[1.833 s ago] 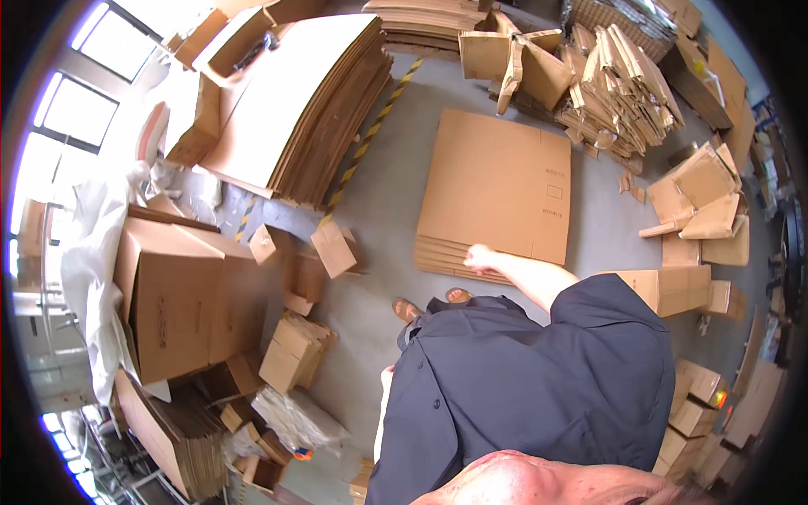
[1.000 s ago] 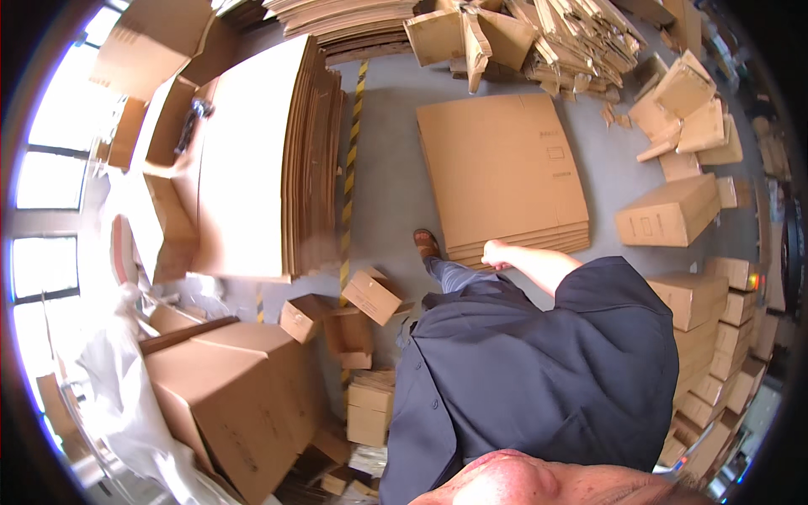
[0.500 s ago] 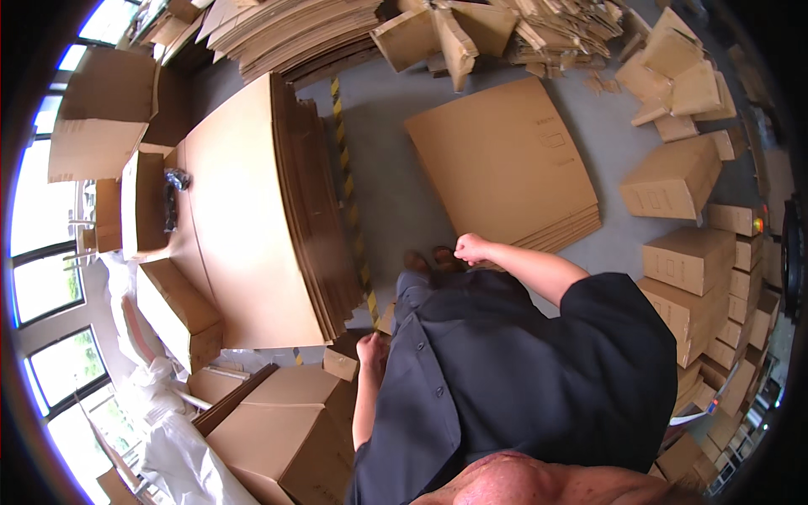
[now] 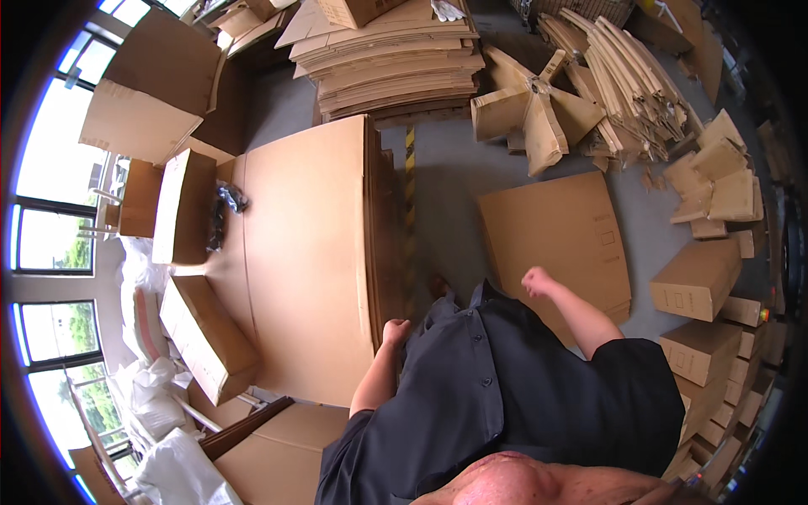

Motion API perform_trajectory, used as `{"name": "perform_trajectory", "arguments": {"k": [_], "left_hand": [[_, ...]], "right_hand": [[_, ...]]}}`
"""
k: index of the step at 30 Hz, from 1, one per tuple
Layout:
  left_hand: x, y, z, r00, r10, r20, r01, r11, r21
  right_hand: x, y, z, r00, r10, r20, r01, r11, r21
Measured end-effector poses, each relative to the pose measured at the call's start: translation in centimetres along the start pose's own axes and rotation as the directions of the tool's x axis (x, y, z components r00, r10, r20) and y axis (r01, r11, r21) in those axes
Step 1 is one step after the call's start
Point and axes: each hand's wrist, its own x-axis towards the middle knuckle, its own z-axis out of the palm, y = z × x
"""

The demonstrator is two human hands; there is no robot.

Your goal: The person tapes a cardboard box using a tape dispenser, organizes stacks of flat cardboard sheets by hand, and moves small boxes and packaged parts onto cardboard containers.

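— Where's the left hand (image 4: 394, 332)?
— At the near corner of the tall stack (image 4: 307, 252) of flat cardboard, touching its edge; whether its grip holds a sheet, I cannot tell.
— And the right hand (image 4: 534, 280)?
— A loose fist, holding nothing, raised above the low stack (image 4: 560, 231) on the floor (image 4: 446, 181).
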Motion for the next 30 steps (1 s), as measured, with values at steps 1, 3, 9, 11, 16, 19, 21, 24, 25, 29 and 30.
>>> {"name": "perform_trajectory", "arguments": {"k": [1, 3, 9, 11, 16, 19, 21, 24, 25, 29, 30], "left_hand": [[1.7, -1.0, -1.2, 0.999, -0.041, 0.024, 0.040, 0.999, 0.028], [3.1, 1.6, -3.3, 0.995, -0.069, 0.077, 0.052, 0.978, 0.202], [12.2, 4.5, -7.3, 0.993, -0.100, 0.061, 0.091, 0.988, 0.123], [14.5, 7.3, -7.7, 0.998, -0.053, 0.021, 0.050, 0.989, 0.140], [15.9, 21.4, -9.2, 0.985, 0.071, 0.159, -0.104, 0.972, 0.209], [20.8, 27.4, -10.8, 0.974, 0.184, 0.131, -0.208, 0.958, 0.198], [24.8, 28.5, -11.9, 0.954, 0.298, 0.020, -0.296, 0.935, 0.197], [27.6, 36.9, -14.2, 0.938, 0.330, -0.105, -0.319, 0.941, 0.109], [28.5, 40.3, -15.2, 0.909, 0.401, -0.112, -0.381, 0.910, 0.166], [33.8, 51.7, -20.0, 0.779, 0.599, -0.185, -0.494, 0.768, 0.407], [35.0, 54.3, -21.3, 0.673, 0.699, -0.241, -0.556, 0.693, 0.459]], "right_hand": [[1.1, -2.3, -0.6, 0.999, -0.027, -0.029, 0.031, 0.990, 0.139], [0.5, -6.6, -1.7, 0.991, -0.005, -0.135, 0.050, 0.943, 0.330], [5.9, -11.9, -1.6, 1.000, -0.025, -0.009, 0.026, 0.980, 0.196], [8.7, -10.9, -1.5, 0.999, 0.023, 0.046, -0.028, 0.993, 0.113], [14.4, -10.4, -5.3, 0.981, 0.176, 0.087, -0.176, 0.984, -0.006], [19.7, -12.5, -9.4, 0.991, 0.118, 0.055, -0.114, 0.990, -0.080], [21.4, -17.1, -12.1, 0.997, 0.062, 0.052, -0.058, 0.995, -0.081], [21.1, -25.3, -16.2, 0.987, -0.003, -0.161, 0.070, 0.907, 0.416], [21.2, -27.2, -17.4, 0.984, 0.001, -0.177, 0.076, 0.901, 0.427], [19.7, -32.5, -19.9, 0.957, -0.079, -0.279, 0.219, 0.825, 0.520], [19.8, -32.9, -20.0, 0.950, -0.101, -0.297, 0.250, 0.814, 0.524]]}}
